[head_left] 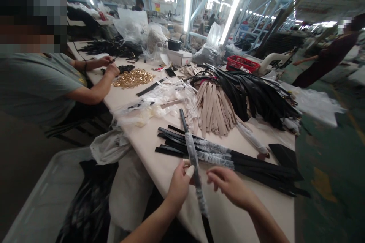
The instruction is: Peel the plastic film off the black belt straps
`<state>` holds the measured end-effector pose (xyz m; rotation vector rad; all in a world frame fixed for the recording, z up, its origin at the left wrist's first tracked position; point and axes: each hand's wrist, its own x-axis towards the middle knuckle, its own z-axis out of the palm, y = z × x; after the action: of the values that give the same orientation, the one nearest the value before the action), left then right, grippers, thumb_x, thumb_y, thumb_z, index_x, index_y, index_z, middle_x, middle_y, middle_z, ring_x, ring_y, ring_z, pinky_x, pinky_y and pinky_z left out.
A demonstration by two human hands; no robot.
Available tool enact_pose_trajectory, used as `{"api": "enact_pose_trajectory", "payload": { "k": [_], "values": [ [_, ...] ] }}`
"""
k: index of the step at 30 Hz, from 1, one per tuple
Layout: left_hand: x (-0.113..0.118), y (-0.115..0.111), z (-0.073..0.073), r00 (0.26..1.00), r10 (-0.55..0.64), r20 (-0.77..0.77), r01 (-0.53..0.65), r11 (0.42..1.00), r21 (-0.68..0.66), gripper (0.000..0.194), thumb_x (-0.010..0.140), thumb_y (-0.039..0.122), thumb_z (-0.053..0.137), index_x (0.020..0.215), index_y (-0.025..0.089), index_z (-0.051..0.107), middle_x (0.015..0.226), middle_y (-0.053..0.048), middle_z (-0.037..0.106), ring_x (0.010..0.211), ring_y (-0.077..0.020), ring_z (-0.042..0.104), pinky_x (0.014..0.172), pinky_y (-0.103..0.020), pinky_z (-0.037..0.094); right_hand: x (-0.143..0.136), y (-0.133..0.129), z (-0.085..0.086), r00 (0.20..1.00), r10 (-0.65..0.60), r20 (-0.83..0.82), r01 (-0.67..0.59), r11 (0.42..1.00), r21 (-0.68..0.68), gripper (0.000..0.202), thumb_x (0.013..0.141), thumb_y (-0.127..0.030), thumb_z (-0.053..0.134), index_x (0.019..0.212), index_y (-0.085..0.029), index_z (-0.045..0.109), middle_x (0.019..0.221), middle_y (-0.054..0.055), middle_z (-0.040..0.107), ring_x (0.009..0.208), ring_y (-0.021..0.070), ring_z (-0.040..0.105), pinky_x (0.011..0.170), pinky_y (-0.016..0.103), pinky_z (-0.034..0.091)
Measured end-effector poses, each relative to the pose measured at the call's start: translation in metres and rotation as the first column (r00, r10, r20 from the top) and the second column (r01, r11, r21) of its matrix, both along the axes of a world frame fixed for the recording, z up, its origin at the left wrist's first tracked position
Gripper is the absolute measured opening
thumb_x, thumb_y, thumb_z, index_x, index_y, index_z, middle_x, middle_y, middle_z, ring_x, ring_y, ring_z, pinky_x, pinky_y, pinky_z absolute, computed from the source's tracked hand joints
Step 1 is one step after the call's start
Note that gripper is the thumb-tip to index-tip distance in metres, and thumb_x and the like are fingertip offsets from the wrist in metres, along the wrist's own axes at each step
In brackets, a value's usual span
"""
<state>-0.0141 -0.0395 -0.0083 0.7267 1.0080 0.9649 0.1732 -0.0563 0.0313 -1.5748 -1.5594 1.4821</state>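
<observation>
A long black strap (183, 120), its middle wrapped in a crinkled clear plastic sleeve (192, 152), runs up and down in front of me over the table. My left hand (181, 178) grips it at the sleeve, with pale covers on the fingertips. Just to the right of the strap is my right hand (229, 184), its fingers loosely bent and apart from the strap, with nothing visible in them. Behind both hands lies a pile of black straps (256, 163) with similar plastic around part of them.
Beige strips (215, 110) and a large bundle of black straps (256, 87) lie farther back, beside crumpled plastic film (171, 98). A red basket (242, 63) stands behind. At left, a co-worker (37, 79) handles small parts near gold-coloured hardware (134, 78). A bin (42, 186) stands below.
</observation>
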Motion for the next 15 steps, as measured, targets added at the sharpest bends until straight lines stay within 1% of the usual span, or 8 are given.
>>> {"api": "enact_pose_trajectory", "payload": {
  "k": [1,2,3,5,7,10,13,15],
  "values": [
    [0.001,-0.005,0.001,1.000,-0.017,0.002,0.016,0.999,0.027,0.025,0.086,0.039,0.062,0.098,0.019,0.055,0.077,-0.003,0.067,0.063,-0.0181,0.066,0.058,-0.028,0.052,-0.002,0.022,0.005,0.996,-0.088,-0.027,0.089,0.996,0.029,0.038,0.092,-0.051,0.057,0.084,-0.015,0.068,0.080,0.005,0.073,0.053,0.0109,0.058,0.049,0.021,0.042],
    [0.001,-0.011,0.002,0.999,-0.036,0.005,0.036,0.998,0.054,0.025,0.086,0.039,0.062,0.099,0.019,0.055,0.078,-0.003,0.067,0.062,-0.0178,0.065,0.056,-0.028,0.052,-0.006,0.044,0.007,0.980,-0.177,-0.093,0.179,0.984,0.007,0.041,0.091,-0.054,0.056,0.088,-0.015,0.068,0.081,0.005,0.073,0.045,0.0085,0.053,0.043,0.020,0.037],
    [0.001,-0.016,0.002,0.998,-0.063,0.010,0.062,0.995,0.079,0.024,0.088,0.039,0.061,0.099,0.019,0.056,0.080,-0.003,0.067,0.061,-0.0174,0.065,0.056,-0.028,0.052,-0.012,0.066,0.007,0.957,-0.237,-0.166,0.231,0.971,-0.055,0.045,0.090,-0.057,0.055,0.090,-0.014,0.067,0.081,0.006,0.073,0.039,0.0072,0.049,0.037,0.020,0.031],
    [-0.001,-0.024,0.002,0.991,-0.132,0.019,0.129,0.984,0.120,0.021,0.089,0.038,0.060,0.098,0.020,0.057,0.082,-0.003,0.068,0.060,-0.0166,0.064,0.056,-0.029,0.052,-0.027,0.103,0.005,0.932,-0.258,-0.254,0.234,0.965,-0.121,0.047,0.088,-0.059,0.057,0.089,-0.013,0.067,0.077,0.007,0.072,0.036,0.0058,0.045,0.034,0.019,0.026],
    [-0.006,-0.026,0.001,0.981,-0.195,0.001,0.193,0.970,0.145,0.018,0.086,0.036,0.063,0.092,0.019,0.059,0.081,-0.003,0.067,0.064,-0.0173,0.065,0.058,-0.028,0.052,-0.041,0.129,0.004,0.923,-0.225,-0.313,0.196,0.973,-0.120,0.042,0.084,-0.054,0.066,0.087,-0.012,0.067,0.070,0.005,0.070,0.039,0.0062,0.047,0.036,0.018,0.030],
    [-0.015,-0.012,0.007,0.978,-0.208,-0.022,0.209,0.972,0.103,0.023,0.079,0.036,0.070,0.093,0.018,0.063,0.079,-0.004,0.067,0.068,-0.0188,0.066,0.060,-0.028,0.052,-0.055,0.139,0.014,0.895,-0.191,-0.404,0.178,0.982,-0.069,0.035,0.078,-0.046,0.074,0.086,-0.012,0.067,0.066,0.001,0.066,0.047,0.0056,0.049,0.041,0.015,0.033],
    [-0.018,0.017,0.031,0.989,-0.125,0.079,0.118,0.989,0.093,0.039,0.085,0.049,0.063,0.110,0.019,0.062,0.090,-0.007,0.070,0.075,-0.0201,0.069,0.070,-0.032,0.054,-0.063,0.126,0.031,0.879,-0.140,-0.455,0.147,0.989,-0.018,0.033,0.077,-0.043,0.076,0.085,-0.012,0.070,0.064,-0.002,0.063,0.046,0.0045,0.045,0.041,0.016,0.031],
    [-0.015,0.036,0.049,0.985,-0.085,0.153,0.065,0.989,0.131,0.042,0.086,0.054,0.061,0.109,0.018,0.063,0.093,-0.007,0.071,0.076,-0.0209,0.069,0.074,-0.034,0.054,-0.065,0.114,0.045,0.882,-0.112,-0.457,0.122,0.992,-0.006,0.035,0.077,-0.045,0.076,0.088,-0.012,0.072,0.057,-0.004,0.058,0.041,0.0054,0.041,0.038,0.018,0.029]
  ]
}}
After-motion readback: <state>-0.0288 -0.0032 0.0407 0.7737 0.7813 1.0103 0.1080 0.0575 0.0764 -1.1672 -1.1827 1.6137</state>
